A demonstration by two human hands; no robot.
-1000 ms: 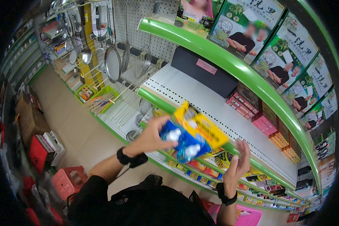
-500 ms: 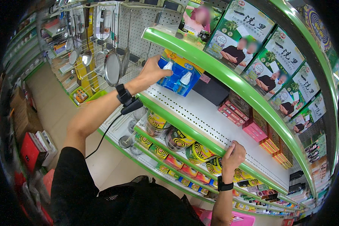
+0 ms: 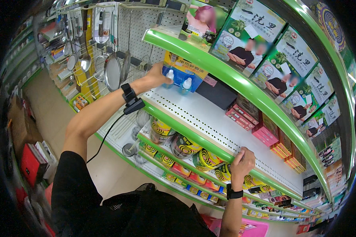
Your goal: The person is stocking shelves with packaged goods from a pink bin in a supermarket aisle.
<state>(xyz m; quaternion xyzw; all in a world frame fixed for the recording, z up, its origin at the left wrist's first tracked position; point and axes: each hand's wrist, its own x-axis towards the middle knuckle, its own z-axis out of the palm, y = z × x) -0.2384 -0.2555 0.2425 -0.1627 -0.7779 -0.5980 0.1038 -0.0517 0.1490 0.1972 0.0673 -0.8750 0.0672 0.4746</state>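
Note:
A blue and yellow pack (image 3: 194,73) with two small white-capped bottles on its front stands at the left end of the white shelf (image 3: 194,110). My left hand (image 3: 157,76) is closed on its left edge, with some fingers hidden behind it. The pack is nearly upright, under the overhanging green-edged upper shelf (image 3: 201,49). Farther right, my right hand (image 3: 245,158) grips the green front edge (image 3: 201,138) of the white shelf, its fingers curled over the rim. A dark box (image 3: 217,93) lies beside the pack.
Small pink boxes (image 3: 265,133) and orange boxes (image 3: 292,162) line the back of the shelf to the right. Yellow and black tubs (image 3: 186,146) fill the shelf below. Strainers (image 3: 112,71) and ladles hang at the left. Hair-product boxes (image 3: 243,51) stand above.
My left hand has pushed the pack farther back on the shelf and brought it more upright. My right hand stays on the shelf edge. The whole view has shifted slightly.

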